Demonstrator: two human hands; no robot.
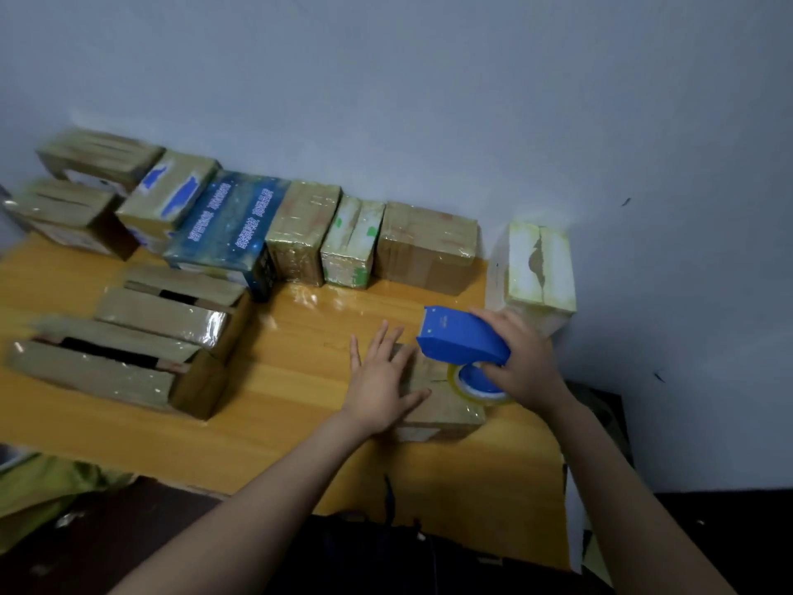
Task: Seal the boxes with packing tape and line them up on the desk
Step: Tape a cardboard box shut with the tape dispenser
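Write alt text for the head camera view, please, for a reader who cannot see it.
A left hand presses flat on a small cardboard box on a wooden desk while the right hand grips a blue tape dispenser over it. Taped boxes line the wall behind; two unsealed boxes sit at left.

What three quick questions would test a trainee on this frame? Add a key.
1. True or false: the left hand grips the blue tape dispenser.
2. The small box under the hands lies: A) in the wall row; B) on the desk, apart from that row; C) on the floor.
3. Fill in: the nearest box with open flaps sits to the person's ____.
Key: 1 false, the right hand grips it; 2 B; 3 left.
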